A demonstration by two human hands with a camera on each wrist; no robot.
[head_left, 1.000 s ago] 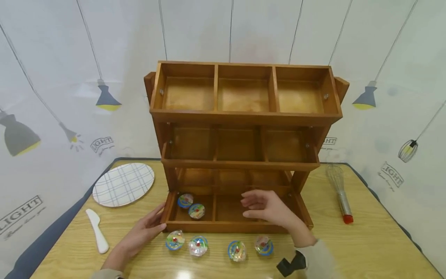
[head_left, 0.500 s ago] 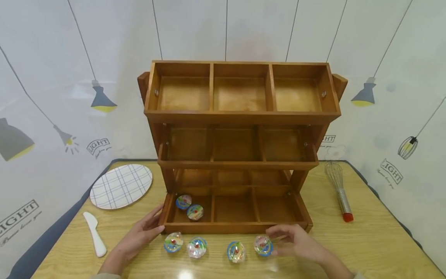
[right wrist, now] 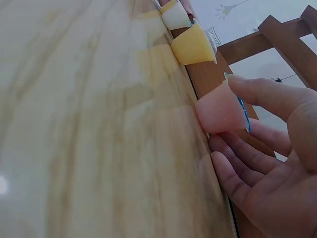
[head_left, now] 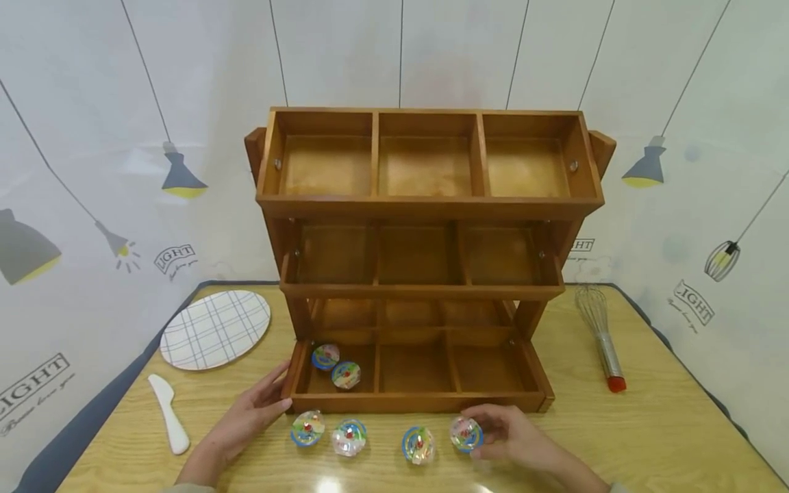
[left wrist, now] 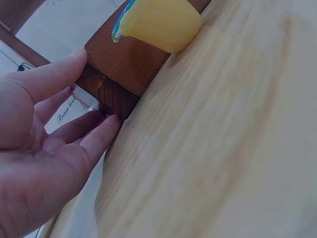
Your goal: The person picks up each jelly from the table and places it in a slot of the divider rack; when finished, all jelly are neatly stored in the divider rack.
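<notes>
My right hand (head_left: 514,438) is curled round a pink jelly cup (right wrist: 223,110) that stands on the table. Its thumb touches the lid's rim and the other fingers lie at the cup's far side. My left hand (head_left: 243,421) rests with relaxed fingers against the front left corner of a brown wooden shelf (head_left: 425,402), thumb at the front, other fingers along the side. Between the hands stand a yellow jelly cup (head_left: 418,445), a whitish jelly cup (head_left: 349,437) and another yellow one (left wrist: 161,22). Two jelly cups (head_left: 346,375) lie in the bottom tier's left compartment.
The three-tier shelf rises behind the hands, its upper tray (head_left: 431,202) jutting over the lower ones. At left lie a checked oval plate (head_left: 216,330) and a white plastic knife (head_left: 169,414). A whisk (head_left: 604,339) with a red end lies at right.
My right hand has come out of the bottom tier, down to the table, and closed in leftward round the rightmost jelly cup. The left hand keeps its place at the shelf corner.
</notes>
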